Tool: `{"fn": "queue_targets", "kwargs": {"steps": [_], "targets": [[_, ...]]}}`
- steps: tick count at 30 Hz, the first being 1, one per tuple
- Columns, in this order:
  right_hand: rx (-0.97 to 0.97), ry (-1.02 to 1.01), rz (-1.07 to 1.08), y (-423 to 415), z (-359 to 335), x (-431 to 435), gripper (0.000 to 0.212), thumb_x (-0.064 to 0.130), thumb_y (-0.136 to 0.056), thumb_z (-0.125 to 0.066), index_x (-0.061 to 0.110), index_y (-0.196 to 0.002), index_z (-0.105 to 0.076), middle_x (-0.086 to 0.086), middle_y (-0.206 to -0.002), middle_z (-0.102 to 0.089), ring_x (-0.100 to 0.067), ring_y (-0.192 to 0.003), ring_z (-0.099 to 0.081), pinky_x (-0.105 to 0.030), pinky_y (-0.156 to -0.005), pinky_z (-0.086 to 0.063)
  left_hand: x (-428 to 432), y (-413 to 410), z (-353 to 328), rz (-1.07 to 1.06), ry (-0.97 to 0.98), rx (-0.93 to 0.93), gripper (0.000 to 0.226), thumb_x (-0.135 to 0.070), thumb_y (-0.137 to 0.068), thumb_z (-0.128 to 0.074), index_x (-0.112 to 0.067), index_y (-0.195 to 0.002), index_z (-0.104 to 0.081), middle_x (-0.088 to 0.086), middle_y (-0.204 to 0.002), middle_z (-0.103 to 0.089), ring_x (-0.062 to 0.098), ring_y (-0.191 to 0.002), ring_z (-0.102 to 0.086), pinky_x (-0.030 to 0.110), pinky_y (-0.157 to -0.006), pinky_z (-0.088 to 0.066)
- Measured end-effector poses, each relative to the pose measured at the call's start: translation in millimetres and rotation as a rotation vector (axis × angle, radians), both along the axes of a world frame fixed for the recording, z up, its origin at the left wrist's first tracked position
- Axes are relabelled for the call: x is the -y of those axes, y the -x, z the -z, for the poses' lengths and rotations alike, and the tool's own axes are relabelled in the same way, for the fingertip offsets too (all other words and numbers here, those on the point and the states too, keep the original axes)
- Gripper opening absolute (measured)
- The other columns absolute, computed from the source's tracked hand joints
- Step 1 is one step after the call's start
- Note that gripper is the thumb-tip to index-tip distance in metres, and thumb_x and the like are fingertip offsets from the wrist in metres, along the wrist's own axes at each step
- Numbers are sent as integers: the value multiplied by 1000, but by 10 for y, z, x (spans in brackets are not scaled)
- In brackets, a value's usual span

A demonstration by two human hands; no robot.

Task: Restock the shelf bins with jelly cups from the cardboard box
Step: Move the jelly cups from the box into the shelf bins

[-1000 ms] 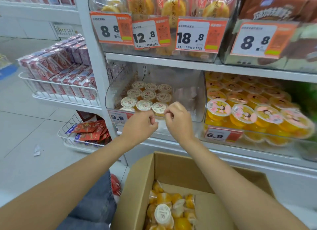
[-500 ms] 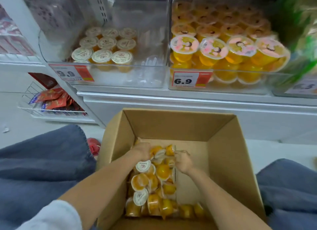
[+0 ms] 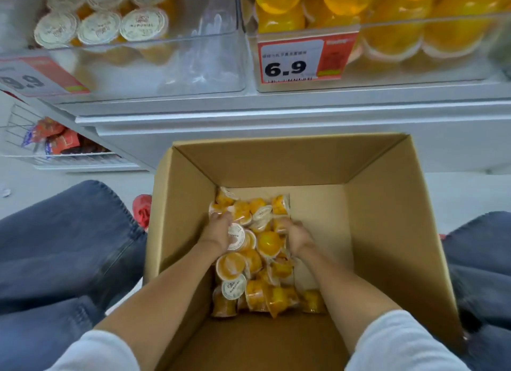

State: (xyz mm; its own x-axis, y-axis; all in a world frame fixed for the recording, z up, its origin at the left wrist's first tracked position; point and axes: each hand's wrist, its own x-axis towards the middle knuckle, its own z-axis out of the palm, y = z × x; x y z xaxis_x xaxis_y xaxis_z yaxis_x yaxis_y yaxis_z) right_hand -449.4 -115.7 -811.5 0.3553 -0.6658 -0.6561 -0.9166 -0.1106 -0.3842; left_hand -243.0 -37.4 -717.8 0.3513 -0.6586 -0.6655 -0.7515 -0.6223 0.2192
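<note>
Both hands are down inside the open brown cardboard box (image 3: 387,232). The small orange plastic jelly cups (image 3: 268,242) with white foil lids lie heaped on the box floor, left of centre. The heap's long axis runs near to far.

The left hand (image 3: 218,229) has its fingers curled over cups at the heap's far-left end. The right hand (image 3: 298,238) curls into cups on the heap's right edge. I read both as grasping, though blur hides how many each holds. The heap lies directly under and between the hands.

The clear plastic shelf bin (image 3: 199,66), partly stocked with white-lidded cups (image 3: 143,25), sits above and ahead, off to the left. I judge the left hand the nearer for the lift.
</note>
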Motion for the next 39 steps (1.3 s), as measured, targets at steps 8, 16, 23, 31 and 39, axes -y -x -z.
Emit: {"fn": "queue_targets", "kwargs": {"steps": [8, 16, 23, 31, 39], "targets": [[-139, 165, -185, -95, -390, 137, 24, 0, -89, -50, 9, -106, -65, -9, -108, -66, -27, -99, -65, -32, -83, -51, -12, 17, -57, -178, -107, -15, 37, -33, -82, -74, -7, -104, -60, 9, -111, -65, 26, -105, -61, 33, -83, -48], [115, 252, -46, -193, -1217, 318, 24, 11, -91, -52, 19, -68, -54, -3, -81, -65, -20, -76, -59, -26, -60, -38, 127, 12, -579, 53, 55, 71, 17, -19, -95, -56, -8, -108, -55, 12, -115, -62, 30, -109, -57, 33, -82, -44], [448, 512, -84, -539, -2486, 369, 12, 17, -94, -54, 11, -85, -59, -1, -83, -61, -17, -78, -57, -32, -69, -49, 287, -125, -1673, -147, 629, -172, 27, -15, -91, -61, -19, -75, -38, -3, -72, -47, 18, -69, -44, 32, -64, -41], [755, 796, -89, -1174, -3956, 523, 10, 14, -97, -50, 12, -87, -51, 0, -89, -47, -16, -81, -47, -24, -70, -37, 320, -907, -3039, -179, 1040, -295, 22, -10, -90, -62, -26, -82, -47, -1, -93, -61, 23, -96, -62, 42, -84, -50], [783, 233, 362, -2234, -4534, 1239, 14, 2, -91, -51, 5, -80, -59, -12, -75, -58, -22, -62, -59, -31, -59, -52, 789, -1886, -3774, -303, 1004, -165, 13, -14, -93, -61, -10, -106, -61, 8, -101, -64, 17, -78, -60, 22, -58, -49]]}}
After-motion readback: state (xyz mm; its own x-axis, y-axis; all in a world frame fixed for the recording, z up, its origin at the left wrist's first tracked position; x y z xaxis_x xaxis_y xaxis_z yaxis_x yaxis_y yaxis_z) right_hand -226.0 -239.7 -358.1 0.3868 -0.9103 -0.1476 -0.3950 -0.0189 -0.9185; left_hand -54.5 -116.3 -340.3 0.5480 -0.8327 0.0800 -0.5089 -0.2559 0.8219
